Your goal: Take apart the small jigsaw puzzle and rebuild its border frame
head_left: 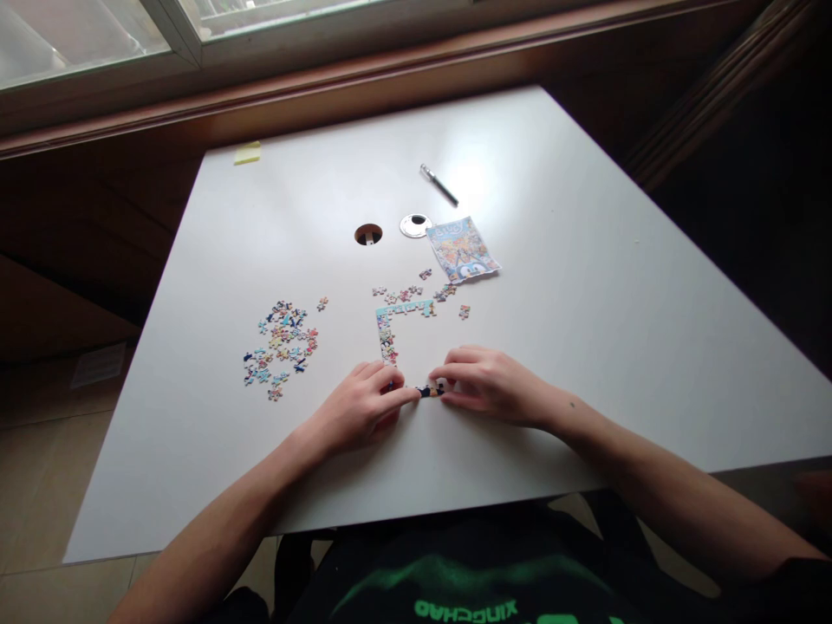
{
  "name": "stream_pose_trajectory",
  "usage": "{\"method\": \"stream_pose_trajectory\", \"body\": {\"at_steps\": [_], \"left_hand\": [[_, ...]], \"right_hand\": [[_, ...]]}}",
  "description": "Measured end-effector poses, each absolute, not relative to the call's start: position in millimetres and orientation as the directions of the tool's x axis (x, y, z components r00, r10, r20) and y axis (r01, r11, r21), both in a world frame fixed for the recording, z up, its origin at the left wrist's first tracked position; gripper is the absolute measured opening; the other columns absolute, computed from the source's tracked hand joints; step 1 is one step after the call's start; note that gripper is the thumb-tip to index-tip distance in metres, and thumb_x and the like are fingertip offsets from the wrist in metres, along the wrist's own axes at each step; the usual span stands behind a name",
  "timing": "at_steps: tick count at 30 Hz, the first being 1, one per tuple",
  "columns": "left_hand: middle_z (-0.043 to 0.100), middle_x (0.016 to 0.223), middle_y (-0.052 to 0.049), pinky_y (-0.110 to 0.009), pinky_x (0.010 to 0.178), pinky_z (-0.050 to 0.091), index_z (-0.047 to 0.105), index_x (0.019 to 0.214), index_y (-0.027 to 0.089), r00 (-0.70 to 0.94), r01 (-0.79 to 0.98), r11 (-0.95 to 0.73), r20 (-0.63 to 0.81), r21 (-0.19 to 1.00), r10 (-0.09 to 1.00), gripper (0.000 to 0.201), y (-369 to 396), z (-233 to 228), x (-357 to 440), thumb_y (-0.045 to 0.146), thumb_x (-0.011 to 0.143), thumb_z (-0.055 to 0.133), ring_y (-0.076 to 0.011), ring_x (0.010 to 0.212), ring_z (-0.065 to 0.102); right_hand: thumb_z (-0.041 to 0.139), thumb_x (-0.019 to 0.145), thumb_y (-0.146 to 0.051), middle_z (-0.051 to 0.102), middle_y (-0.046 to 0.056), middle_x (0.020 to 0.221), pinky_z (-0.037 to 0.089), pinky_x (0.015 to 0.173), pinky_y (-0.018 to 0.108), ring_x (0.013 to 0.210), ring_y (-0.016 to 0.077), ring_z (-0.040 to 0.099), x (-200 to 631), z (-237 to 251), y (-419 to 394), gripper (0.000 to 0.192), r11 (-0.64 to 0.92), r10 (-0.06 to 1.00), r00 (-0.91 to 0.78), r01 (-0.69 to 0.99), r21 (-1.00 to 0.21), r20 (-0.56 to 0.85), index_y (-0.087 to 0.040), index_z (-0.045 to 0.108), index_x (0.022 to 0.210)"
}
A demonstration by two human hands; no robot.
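Joined jigsaw puzzle pieces form a corner-shaped border (385,334) on the white table, its top row running right and its left side running down toward me. Along the near edge lies a short row of dark jigsaw pieces (427,393). My left hand (373,397) rests at the lower left corner, its index finger touching the left end of that row and its palm covering part of the border. At the row's right end, my right hand (484,381) pinches a jigsaw piece (441,389) between thumb and fingers, mostly covered by the fingertips.
A pile of loose pieces (282,342) lies on the left. More loose pieces (406,295) sit above the border, beside a printed picture sheet (463,250). Farther back are a pen (439,185), a round cover (414,226), a table hole (368,235) and a yellow note (247,153).
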State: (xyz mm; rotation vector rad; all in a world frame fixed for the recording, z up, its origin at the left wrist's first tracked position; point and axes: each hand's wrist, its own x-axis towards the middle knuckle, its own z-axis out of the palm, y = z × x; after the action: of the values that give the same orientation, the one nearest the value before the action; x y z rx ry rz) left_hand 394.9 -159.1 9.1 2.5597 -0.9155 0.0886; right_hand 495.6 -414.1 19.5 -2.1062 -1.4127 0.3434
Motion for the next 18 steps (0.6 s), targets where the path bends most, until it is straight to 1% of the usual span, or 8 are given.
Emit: {"method": "stream_pose_trajectory", "body": {"at_steps": [2, 5, 8, 13, 18], "left_hand": [[0.060, 0.102, -0.008, -0.034, 0.084, 0.046, 0.062, 0.121, 0.023, 0.781, -0.619, -0.696, 0.194, 0.363, -0.593, 0.038, -158.8, 8.9, 394.8, 0.008, 0.088, 0.051, -0.0199, 0.093, 0.053], [0.060, 0.102, -0.008, -0.034, 0.084, 0.046, 0.062, 0.121, 0.023, 0.779, -0.622, -0.696, 0.202, 0.357, -0.593, 0.038, -158.5, 9.2, 395.0, 0.009, 0.088, 0.052, -0.0198, 0.093, 0.053], [0.061, 0.102, -0.008, -0.034, 0.084, 0.046, 0.062, 0.119, 0.022, 0.775, -0.629, -0.693, 0.208, 0.353, -0.597, 0.036, -158.6, 9.3, 395.3, 0.009, 0.088, 0.051, -0.0200, 0.092, 0.053], [0.061, 0.103, -0.008, -0.035, 0.084, 0.046, 0.062, 0.121, 0.023, 0.779, -0.623, -0.696, 0.198, 0.356, -0.595, 0.038, -158.2, 7.8, 395.1, 0.008, 0.087, 0.052, -0.0204, 0.093, 0.053], [0.060, 0.102, -0.008, -0.034, 0.084, 0.046, 0.062, 0.121, 0.023, 0.778, -0.623, -0.698, 0.193, 0.352, -0.597, 0.036, -157.5, 8.4, 394.9, 0.010, 0.088, 0.053, -0.0197, 0.093, 0.054]], "right_hand": [[0.061, 0.092, -0.026, 0.066, 0.006, 0.091, 0.047, 0.074, 0.027, 0.081, 0.0163, 0.060, 495.2, 20.1, -414.6, 0.019, -0.277, 0.902, 0.418, 0.749, -0.601, 0.106, -0.021, 0.070, 0.109], [0.058, 0.095, -0.026, 0.065, 0.005, 0.086, 0.045, 0.070, 0.025, 0.076, 0.0142, 0.058, 493.6, 20.1, -414.9, 0.015, -0.277, 0.885, 0.447, 0.733, -0.621, 0.133, -0.021, 0.071, 0.100], [0.056, 0.096, -0.027, 0.065, 0.004, 0.082, 0.043, 0.067, 0.024, 0.071, 0.0128, 0.056, 491.3, 18.8, -413.4, 0.018, -0.279, 0.871, 0.465, 0.733, -0.620, 0.158, -0.020, 0.071, 0.093], [0.056, 0.096, -0.028, 0.064, 0.004, 0.078, 0.042, 0.067, 0.026, 0.071, 0.0137, 0.056, 489.2, 16.2, -409.2, 0.018, -0.279, 0.871, 0.460, 0.755, -0.594, 0.175, -0.020, 0.071, 0.089], [0.056, 0.096, -0.027, 0.065, 0.004, 0.079, 0.042, 0.067, 0.026, 0.072, 0.0141, 0.055, 489.2, 15.6, -408.3, 0.017, -0.278, 0.873, 0.453, 0.767, -0.579, 0.180, -0.020, 0.070, 0.088]]}}
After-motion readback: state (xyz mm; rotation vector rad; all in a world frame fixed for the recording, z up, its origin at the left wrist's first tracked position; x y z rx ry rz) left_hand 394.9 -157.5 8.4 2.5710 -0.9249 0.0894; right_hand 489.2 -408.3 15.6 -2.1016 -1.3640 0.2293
